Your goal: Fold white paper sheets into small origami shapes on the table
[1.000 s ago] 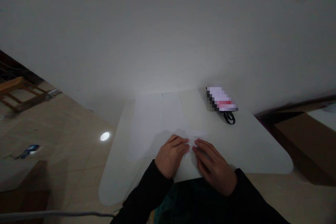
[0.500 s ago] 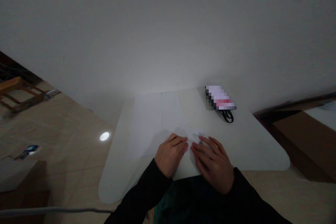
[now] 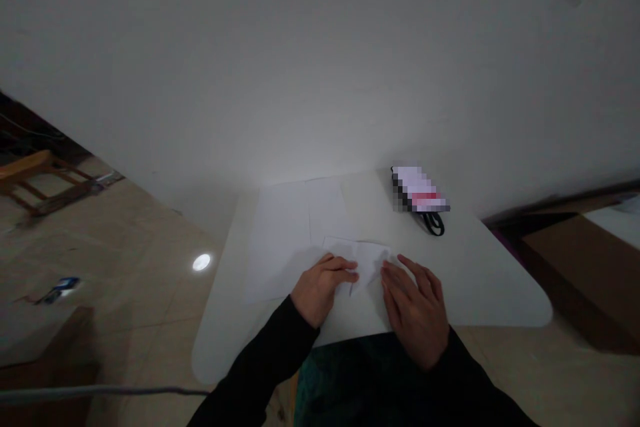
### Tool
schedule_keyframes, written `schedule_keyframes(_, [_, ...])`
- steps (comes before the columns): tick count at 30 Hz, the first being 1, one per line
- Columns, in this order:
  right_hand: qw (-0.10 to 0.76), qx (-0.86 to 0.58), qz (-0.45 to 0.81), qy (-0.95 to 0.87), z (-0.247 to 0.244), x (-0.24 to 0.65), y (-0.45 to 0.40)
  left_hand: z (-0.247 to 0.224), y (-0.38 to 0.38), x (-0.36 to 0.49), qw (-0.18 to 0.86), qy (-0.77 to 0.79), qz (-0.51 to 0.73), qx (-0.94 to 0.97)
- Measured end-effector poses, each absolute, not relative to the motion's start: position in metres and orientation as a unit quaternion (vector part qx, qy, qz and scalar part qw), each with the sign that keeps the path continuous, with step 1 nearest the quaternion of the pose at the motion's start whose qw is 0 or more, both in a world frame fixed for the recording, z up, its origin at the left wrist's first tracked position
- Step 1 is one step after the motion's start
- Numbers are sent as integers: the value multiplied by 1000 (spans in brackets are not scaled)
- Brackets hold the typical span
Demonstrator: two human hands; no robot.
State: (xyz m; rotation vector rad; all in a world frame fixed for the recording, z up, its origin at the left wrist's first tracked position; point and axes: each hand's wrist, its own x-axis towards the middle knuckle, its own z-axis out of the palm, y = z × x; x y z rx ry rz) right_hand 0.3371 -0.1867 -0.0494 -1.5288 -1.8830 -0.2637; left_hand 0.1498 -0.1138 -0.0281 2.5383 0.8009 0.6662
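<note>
A small folded piece of white paper [image 3: 371,257] lies near the front edge of the white table [image 3: 480,280]. On its left part, my left hand [image 3: 320,287] has its thumb and fingers pinched together on the paper. My right hand [image 3: 417,307] rests at the paper's right edge, palm down, its fingers spread and its fingertips touching the paper. Larger flat white sheets [image 3: 283,227] lie behind and to the left of my left hand.
At the table's back right lies a pixelated phone-like object [image 3: 420,188] with a black strap [image 3: 433,223]. The wall [image 3: 320,67] rises behind the table. A wooden stool [image 3: 40,170] stands at the far left, a cardboard box [image 3: 585,260] at the right.
My right hand has slid to the right, away from my left hand, and more of the small folded paper shows between them. My left hand's fingers have drawn closer together.
</note>
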Motion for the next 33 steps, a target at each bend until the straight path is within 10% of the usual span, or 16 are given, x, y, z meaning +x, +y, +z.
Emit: schedule_keyframes(33, [415, -508, -11, -755, -54, 265, -222, -30, -123, 146, 166, 319, 194, 913])
